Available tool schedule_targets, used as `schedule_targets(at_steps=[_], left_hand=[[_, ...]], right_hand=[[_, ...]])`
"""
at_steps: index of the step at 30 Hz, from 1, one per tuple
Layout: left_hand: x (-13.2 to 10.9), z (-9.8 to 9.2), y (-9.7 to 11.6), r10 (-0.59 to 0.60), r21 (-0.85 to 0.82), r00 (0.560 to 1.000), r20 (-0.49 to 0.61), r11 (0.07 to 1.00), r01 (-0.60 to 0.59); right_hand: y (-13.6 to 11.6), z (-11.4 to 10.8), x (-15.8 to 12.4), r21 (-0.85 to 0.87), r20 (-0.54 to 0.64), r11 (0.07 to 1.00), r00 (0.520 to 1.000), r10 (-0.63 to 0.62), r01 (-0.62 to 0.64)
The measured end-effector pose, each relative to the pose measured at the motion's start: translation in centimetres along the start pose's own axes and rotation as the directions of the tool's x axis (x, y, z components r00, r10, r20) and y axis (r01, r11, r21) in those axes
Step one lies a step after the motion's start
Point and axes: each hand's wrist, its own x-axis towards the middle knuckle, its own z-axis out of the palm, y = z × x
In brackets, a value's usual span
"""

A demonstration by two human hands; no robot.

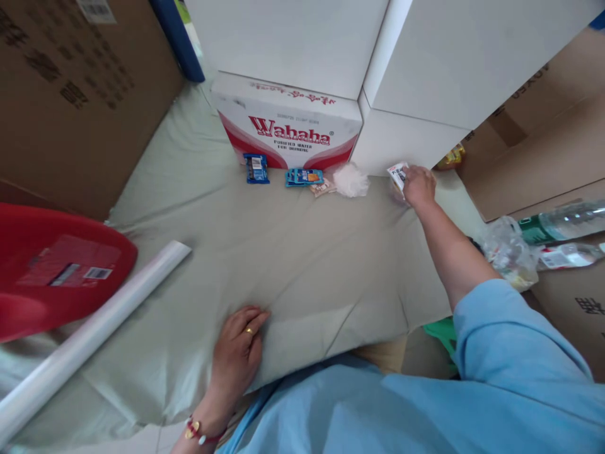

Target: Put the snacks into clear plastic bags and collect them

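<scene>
At the right end of a row of small packets, my right hand [419, 185] grips a small white-labelled packet [397, 176] near the white boxes. My left hand [240, 343], with a ring on one finger, rests on the pale green cloth [302, 265] near its front edge; its fingers are curled together and nothing shows in them. Along the foot of the Wahaha carton [293, 129] lie a dark blue packet [256, 169], light blue packets [304, 177], a pinkish packet [323, 187] and a crumpled clear plastic bag [350, 180].
A red plastic object [61, 271] and a long white roll [94, 337] lie on the left. Brown cardboard boxes [80, 113] flank both sides. Plastic bottles [567, 222] and a clear bag [509, 252] are at the right. White boxes [425, 57] stand behind.
</scene>
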Motion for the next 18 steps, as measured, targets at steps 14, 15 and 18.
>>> schedule_targets(at_steps=[14,15,18], left_hand=[[-0.1,0.2,0.0,-0.077,-0.039,0.997,0.011,0.996,0.078],[-0.1,0.2,0.0,-0.084,-0.042,0.996,0.013,0.996,0.084],[-0.1,0.3,0.1,-0.114,-0.043,0.993,0.018,0.992,0.115]], right_hand=[[-2.2,-3.1,-5.1,0.008,-0.248,0.999,0.968,-0.039,0.042],[-2.7,-3.0,-5.1,0.044,-0.273,0.996,0.96,-0.066,0.081],[-5.5,-2.1,-4.9,0.163,-0.176,0.966,0.969,-0.173,0.202]])
